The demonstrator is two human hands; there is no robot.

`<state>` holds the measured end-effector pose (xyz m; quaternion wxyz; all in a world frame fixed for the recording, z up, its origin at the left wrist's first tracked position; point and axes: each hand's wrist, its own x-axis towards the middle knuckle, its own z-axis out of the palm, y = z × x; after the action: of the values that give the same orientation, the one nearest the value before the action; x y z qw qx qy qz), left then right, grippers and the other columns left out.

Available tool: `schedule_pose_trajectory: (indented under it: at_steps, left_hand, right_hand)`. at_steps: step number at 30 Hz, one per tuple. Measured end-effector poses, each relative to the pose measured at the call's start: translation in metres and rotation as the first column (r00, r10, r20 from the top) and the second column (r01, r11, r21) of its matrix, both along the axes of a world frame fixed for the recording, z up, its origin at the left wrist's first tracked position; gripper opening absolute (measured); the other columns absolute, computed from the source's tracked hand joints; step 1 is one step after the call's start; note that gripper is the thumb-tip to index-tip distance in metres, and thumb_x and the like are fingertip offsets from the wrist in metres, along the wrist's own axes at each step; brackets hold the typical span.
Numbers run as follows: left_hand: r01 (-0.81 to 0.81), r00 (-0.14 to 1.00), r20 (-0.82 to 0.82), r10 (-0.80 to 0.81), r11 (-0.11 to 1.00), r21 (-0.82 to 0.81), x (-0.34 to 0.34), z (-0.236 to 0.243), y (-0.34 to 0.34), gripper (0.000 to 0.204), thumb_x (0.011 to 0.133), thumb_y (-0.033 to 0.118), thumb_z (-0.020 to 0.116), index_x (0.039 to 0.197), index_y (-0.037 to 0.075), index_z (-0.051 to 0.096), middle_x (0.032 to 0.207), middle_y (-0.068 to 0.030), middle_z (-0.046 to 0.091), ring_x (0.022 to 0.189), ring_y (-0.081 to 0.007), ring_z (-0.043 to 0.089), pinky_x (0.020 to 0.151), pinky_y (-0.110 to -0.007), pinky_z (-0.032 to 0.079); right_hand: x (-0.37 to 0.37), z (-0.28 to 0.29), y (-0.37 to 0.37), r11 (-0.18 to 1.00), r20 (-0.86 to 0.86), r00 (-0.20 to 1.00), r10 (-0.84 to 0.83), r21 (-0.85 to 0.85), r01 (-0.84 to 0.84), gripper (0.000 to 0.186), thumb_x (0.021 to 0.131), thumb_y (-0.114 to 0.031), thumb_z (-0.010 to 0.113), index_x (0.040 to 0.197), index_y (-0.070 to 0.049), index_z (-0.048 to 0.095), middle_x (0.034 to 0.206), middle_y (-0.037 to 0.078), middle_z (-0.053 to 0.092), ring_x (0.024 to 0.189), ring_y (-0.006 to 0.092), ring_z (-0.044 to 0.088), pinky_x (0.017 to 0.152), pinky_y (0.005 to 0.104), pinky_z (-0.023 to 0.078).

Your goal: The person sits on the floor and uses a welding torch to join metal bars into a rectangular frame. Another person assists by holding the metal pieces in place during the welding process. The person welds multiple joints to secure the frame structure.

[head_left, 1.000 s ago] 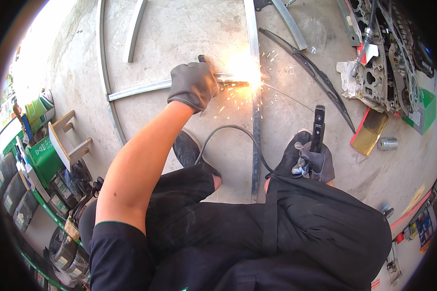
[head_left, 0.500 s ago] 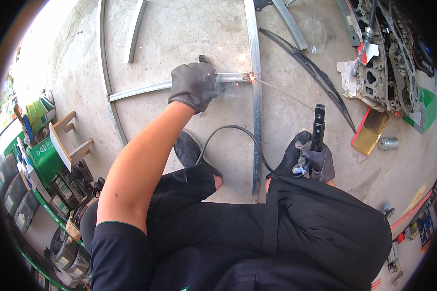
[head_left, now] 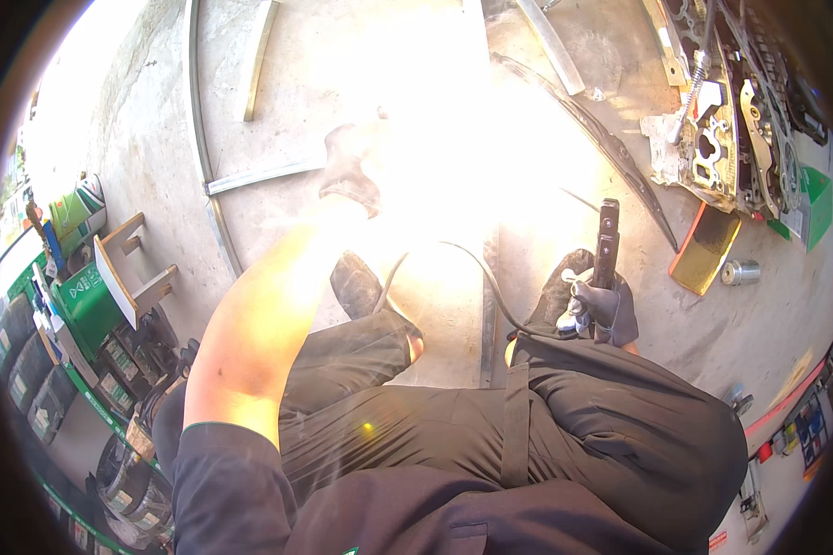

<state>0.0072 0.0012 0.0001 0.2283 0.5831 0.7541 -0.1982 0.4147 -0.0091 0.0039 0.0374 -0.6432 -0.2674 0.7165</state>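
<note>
A white welding glare covers the middle of the view, hiding the steel joint and most of the long upright bar (head_left: 488, 347). My gloved left hand (head_left: 347, 171) is washed out at the glare's left side, by the crossbar (head_left: 259, 175); its fingers are lost in the light. My gloved right hand (head_left: 611, 310) is closed on a black electrode holder (head_left: 607, 242), whose thin rod (head_left: 578, 199) points up-left into the glare. A black cable (head_left: 491, 287) loops between my feet near that hand.
Loose steel bars (head_left: 546, 46), a wiper blade (head_left: 639, 185) and engine parts (head_left: 713, 120) lie ahead and right, with a yellow-edged tray (head_left: 703, 250), green box (head_left: 814, 208) and metal can (head_left: 739, 272). A wooden stool (head_left: 120, 268) and tyre racks (head_left: 83, 370) stand left.
The arc, bright a second ago and down to small sparks half a second ago, now flares much wider, bleaching my left hand and forearm. Both hands hold nearly the same positions.
</note>
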Motion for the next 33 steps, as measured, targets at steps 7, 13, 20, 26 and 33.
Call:
schedule_pose_trajectory:
  at_steps: [7,13,20,26,33]
  left_hand:
    - [0.017,0.998,0.058,-0.02,0.998,0.058,-0.002,0.008,0.001,0.041,0.087,0.049,0.08,0.096,0.009,0.078,0.092,-0.0133,0.08,0.088,-0.0322,0.079,0.076,-0.044,0.06]
    - [-0.006,0.995,-0.1,0.01,0.999,0.043,0.004,0.001,0.003,0.047,0.086,0.049,0.081,0.103,0.005,0.075,0.093,-0.0141,0.08,0.088,-0.0329,0.079,0.075,-0.044,0.06]
    - [0.065,0.998,-0.005,-0.065,0.997,0.045,-0.003,-0.002,-0.001,0.038,0.092,0.038,0.076,0.112,0.006,0.072,0.093,-0.0115,0.08,0.088,-0.0292,0.079,0.075,-0.042,0.06]
    - [0.079,0.994,0.05,-0.093,0.97,0.231,-0.016,-0.015,-0.023,0.034,0.094,0.031,0.073,0.12,0.009,0.072,0.093,-0.01,0.079,0.092,-0.0276,0.078,0.077,-0.042,0.06]
    - [0.157,0.985,-0.076,-0.156,0.987,0.014,-0.006,-0.006,-0.005,0.03,0.086,0.036,0.079,0.099,0.009,0.079,0.091,-0.0125,0.079,0.091,-0.032,0.079,0.073,-0.046,0.06]
  right_hand:
    - [-0.012,0.011,0.005,0.997,0.006,0.998,-0.069,0.027,0.068,0.011,0.092,-0.002,0.075,0.09,0.001,0.065,0.077,0.013,0.071,0.054,0.0153,0.064,0.049,0.0312,0.056]
    - [-0.004,-0.005,0.002,0.999,-0.039,0.999,-0.016,0.037,0.017,0.009,0.09,0.0,0.074,0.093,0.004,0.066,0.091,0.02,0.076,0.056,0.0161,0.067,0.052,0.0308,0.057]
    - [-0.002,-0.01,0.0,1.0,-0.065,0.997,-0.03,-0.005,0.03,0.019,0.089,-0.008,0.088,0.094,0.001,0.072,0.079,0.007,0.073,0.06,0.0102,0.065,0.053,0.0275,0.052]
    - [-0.003,-0.011,0.004,0.999,-0.012,0.999,0.036,-0.037,-0.036,0.023,0.09,-0.007,0.085,0.106,0.003,0.073,0.08,0.007,0.073,0.058,0.0116,0.065,0.053,0.0294,0.054]
    - [-0.004,0.005,0.004,0.997,-0.127,0.99,-0.069,0.012,0.071,0.02,0.091,-0.006,0.081,0.106,0.005,0.076,0.083,0.007,0.073,0.064,0.0114,0.067,0.059,0.0257,0.054]
